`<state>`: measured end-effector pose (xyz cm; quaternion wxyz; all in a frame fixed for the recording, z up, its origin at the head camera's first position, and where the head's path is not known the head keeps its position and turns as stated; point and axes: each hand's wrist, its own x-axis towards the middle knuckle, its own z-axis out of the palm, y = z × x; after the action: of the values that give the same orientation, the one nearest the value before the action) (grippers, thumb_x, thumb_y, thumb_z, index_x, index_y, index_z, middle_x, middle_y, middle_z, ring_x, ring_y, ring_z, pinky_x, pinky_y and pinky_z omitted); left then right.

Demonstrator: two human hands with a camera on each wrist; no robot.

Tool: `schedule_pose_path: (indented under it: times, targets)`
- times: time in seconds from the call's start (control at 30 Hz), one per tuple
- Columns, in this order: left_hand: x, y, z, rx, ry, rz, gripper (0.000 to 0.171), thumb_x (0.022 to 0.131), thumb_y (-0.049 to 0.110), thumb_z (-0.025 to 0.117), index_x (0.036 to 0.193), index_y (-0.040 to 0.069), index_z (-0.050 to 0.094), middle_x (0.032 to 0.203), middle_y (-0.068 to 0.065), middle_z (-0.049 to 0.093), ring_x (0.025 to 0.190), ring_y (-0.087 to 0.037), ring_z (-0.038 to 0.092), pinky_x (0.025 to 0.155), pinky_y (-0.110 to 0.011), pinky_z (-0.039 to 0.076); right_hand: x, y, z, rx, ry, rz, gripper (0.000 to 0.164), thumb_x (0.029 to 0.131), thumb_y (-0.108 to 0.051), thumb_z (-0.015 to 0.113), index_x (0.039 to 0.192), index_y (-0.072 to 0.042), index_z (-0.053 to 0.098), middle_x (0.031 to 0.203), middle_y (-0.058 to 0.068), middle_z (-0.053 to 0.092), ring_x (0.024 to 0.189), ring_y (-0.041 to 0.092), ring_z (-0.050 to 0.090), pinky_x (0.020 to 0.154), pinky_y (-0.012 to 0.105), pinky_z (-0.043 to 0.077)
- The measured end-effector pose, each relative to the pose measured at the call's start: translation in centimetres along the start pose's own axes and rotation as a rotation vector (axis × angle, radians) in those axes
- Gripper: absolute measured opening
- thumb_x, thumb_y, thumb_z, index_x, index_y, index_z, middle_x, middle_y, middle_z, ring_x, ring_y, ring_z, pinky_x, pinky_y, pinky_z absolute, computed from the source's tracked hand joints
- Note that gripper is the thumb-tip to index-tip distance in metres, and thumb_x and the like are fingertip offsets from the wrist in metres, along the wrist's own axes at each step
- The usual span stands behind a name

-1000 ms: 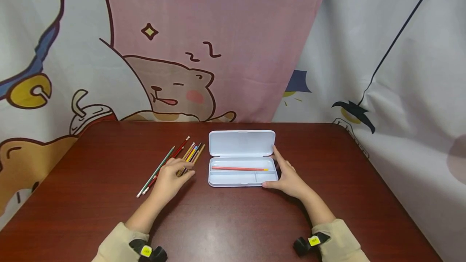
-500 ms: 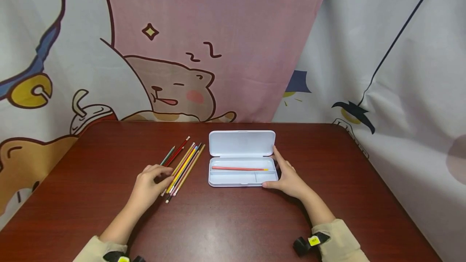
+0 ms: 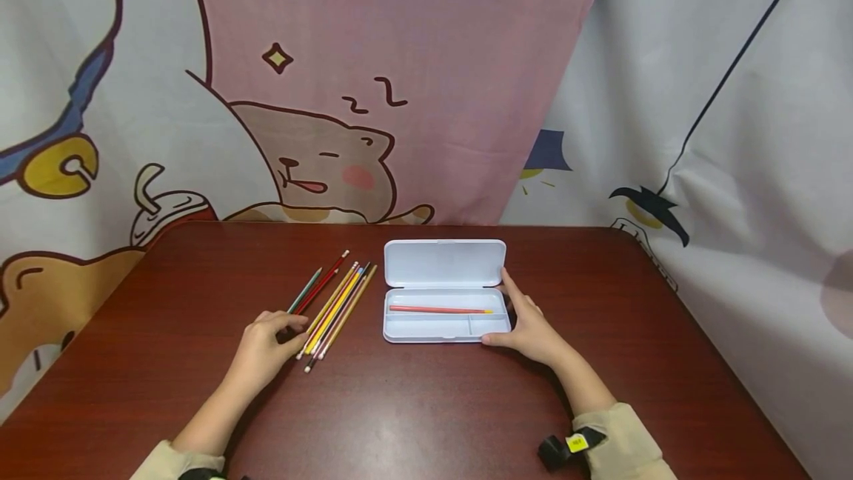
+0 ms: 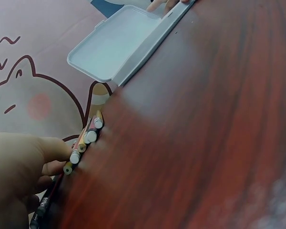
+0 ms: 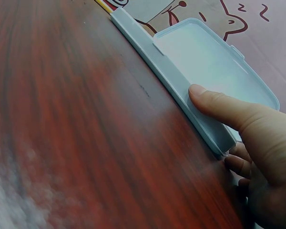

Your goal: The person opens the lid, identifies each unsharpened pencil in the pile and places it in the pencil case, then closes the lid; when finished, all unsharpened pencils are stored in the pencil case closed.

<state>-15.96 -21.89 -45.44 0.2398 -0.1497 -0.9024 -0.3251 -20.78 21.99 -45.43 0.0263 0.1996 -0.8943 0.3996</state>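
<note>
Several pencils (image 3: 340,310) lie side by side on the table, left of a white pencil case (image 3: 426,328). My left hand (image 3: 269,343) is bent over the lower ends of a teal pencil (image 3: 305,290) and red pencils (image 3: 323,287), its thumb beside the yellow ones. Whether the fingers pinch a pencil is hidden. The case is open, with its lid (image 3: 444,263) tilted up at the back. One coral pencil (image 3: 436,310) lies in its rear compartment. My right hand (image 3: 529,328) holds the case's right end, thumb on the front wall (image 5: 181,98), fingers round the end.
The dark red-brown table (image 3: 426,406) reaches back to a cartoon-printed cloth (image 3: 433,95). A lower divider splits the case's front part into two compartments. Each sleeve is beige, and a black wrist camera (image 3: 560,450) sits on the right one.
My left hand has moved left and toward me, off the yellow pencils to the teal and red ones. The right hand and the pencil case have stayed in place.
</note>
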Motion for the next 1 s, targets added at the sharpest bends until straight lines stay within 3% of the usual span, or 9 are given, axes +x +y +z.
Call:
schedule_pose_path:
  times: [0.63,0.83,1.0]
  targets:
    - [0.08,0.12,0.27,0.048,0.009,-0.023,0.017,0.065,-0.007,0.073,0.079,0.003,0.074,0.069,0.007,0.06,0.069,-0.015,0.051,0.058,-0.032,0.043,0.0,-0.16,0.01,0.0,-0.004,0.003,0.12,0.067,-0.034,0.088,0.154,-0.01,0.009,0.135,0.012,0.048,0.104,0.026,0.043,0.087,0.047,0.031]
    - [0.04,0.09,0.2,0.062,0.04,-0.038,0.017,0.065,-0.006,0.07,0.08,0.001,0.074,0.069,0.006,0.061,0.068,-0.015,0.051,0.059,-0.033,0.043,-0.05,-0.11,0.0,0.009,-0.009,0.009,0.12,0.066,-0.033,0.088,0.154,-0.011,0.009,0.136,0.012,0.047,0.105,0.027,0.043,0.089,0.049,0.03]
    - [0.11,0.14,0.08,0.056,0.069,-0.011,0.016,0.067,-0.008,0.071,0.081,0.0,0.074,0.072,0.004,0.063,0.069,-0.015,0.051,0.06,-0.033,0.042,-0.05,-0.16,-0.03,0.017,-0.012,0.013,0.121,0.066,-0.034,0.088,0.154,-0.012,0.008,0.137,0.011,0.047,0.107,0.027,0.043,0.089,0.049,0.031]
